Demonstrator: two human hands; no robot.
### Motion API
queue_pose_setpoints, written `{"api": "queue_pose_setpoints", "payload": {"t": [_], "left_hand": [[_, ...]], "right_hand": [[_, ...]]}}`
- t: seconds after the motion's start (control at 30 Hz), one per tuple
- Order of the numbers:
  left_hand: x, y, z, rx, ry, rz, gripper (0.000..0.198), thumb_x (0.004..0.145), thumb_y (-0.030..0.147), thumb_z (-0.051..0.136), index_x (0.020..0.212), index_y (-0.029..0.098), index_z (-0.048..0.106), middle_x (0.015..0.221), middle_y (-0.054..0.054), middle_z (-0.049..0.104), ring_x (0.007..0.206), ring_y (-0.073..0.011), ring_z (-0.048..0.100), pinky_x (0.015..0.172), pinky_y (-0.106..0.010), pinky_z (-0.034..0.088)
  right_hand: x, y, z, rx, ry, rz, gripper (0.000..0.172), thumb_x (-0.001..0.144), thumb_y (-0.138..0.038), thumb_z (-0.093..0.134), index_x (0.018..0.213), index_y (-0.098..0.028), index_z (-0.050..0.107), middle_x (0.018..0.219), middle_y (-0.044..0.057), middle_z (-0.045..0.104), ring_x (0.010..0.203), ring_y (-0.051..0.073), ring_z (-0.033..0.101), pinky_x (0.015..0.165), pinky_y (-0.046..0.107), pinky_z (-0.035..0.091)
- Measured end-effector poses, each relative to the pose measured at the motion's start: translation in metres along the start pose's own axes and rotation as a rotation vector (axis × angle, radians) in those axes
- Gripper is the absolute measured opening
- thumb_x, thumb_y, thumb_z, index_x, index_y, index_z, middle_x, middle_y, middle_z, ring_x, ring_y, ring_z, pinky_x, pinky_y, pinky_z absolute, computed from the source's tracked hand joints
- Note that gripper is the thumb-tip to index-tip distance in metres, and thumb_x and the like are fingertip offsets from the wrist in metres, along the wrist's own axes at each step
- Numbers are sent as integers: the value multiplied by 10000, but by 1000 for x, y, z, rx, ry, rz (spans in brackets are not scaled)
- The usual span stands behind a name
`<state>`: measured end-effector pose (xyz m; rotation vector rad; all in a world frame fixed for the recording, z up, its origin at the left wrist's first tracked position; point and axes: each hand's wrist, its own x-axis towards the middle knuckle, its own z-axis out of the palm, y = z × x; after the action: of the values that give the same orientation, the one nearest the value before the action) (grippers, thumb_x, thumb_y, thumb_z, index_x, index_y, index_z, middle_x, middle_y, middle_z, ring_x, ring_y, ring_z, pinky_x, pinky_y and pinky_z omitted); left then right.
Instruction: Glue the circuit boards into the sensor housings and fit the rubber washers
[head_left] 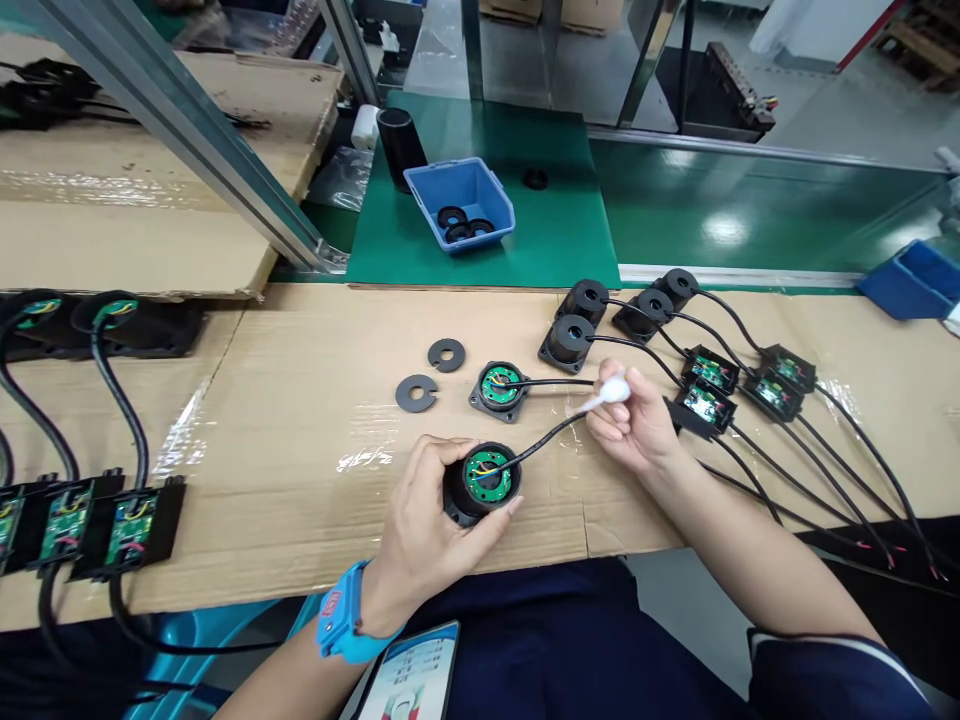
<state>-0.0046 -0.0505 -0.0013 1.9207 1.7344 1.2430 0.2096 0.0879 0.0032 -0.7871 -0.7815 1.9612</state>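
Observation:
My left hand is wrapped around a black round housing, holding it near the table's front edge. Inside its open top sits a green circuit board with thin coloured wires and a black cable running up to the right. Between the fingertips of my right hand is a small white dropper, its narrow tip pointing left, close to the cable. A second housing with a green board lies just behind, its cable passing towards my right hand. Two black slotted rings lie flat to the left.
Several cabled black housings and small open boxes with boards stand at right. More cabled units lie at left. A blue bin with black rings sits on a green mat. A phone rests on my lap.

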Motion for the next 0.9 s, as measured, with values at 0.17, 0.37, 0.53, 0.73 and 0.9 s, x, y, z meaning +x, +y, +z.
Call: {"api": "queue_pose_setpoints", "payload": {"t": [0.17, 0.37, 0.53, 0.73, 0.9], "left_hand": [[1, 4, 6, -42, 70, 125, 559, 808, 226, 796, 1247, 214, 449, 1049, -66, 649, 970, -221, 694, 798, -364, 619], [-3, 4, 1, 50, 75, 218, 562, 798, 119, 796, 1203, 226, 422, 1141, -115, 647, 1112, -267, 701, 893, -442, 641], [-6, 8, -4, 38, 24, 206, 578, 799, 82, 801, 1202, 197, 403, 1148, -149, 644, 1167, -281, 686, 951, -473, 632], [-11, 13, -5, 37, -17, 201, 536, 793, 40, 797, 1156, 186, 431, 1195, -169, 643, 1215, -277, 663, 995, -477, 616], [-12, 15, -7, 39, -49, 195, 511, 779, 48, 812, 1115, 194, 456, 1230, -161, 654, 1217, -281, 667, 978, -472, 622]], "right_hand": [[18, -4, 9, -44, 23, -45, 390, 704, -497, 878, 763, -204, 628, 462, -116, 411, 385, 29, 209, 345, 119, 260], [-2, -28, 28, -133, 68, -123, 331, 712, -363, 874, 689, -196, 589, 497, -100, 422, 414, 30, 239, 368, 127, 298], [-17, -36, 44, -330, 51, -238, 311, 715, -415, 868, 691, -225, 623, 486, -79, 408, 418, 66, 300, 348, 188, 233], [-26, -15, 38, -515, 72, -455, 388, 869, -563, 748, 697, -238, 626, 535, -39, 469, 442, 96, 371, 416, 265, 263], [-34, -10, 37, -598, -57, -479, 323, 924, -510, 722, 772, -232, 653, 613, -19, 554, 498, 112, 446, 467, 280, 319]]}}
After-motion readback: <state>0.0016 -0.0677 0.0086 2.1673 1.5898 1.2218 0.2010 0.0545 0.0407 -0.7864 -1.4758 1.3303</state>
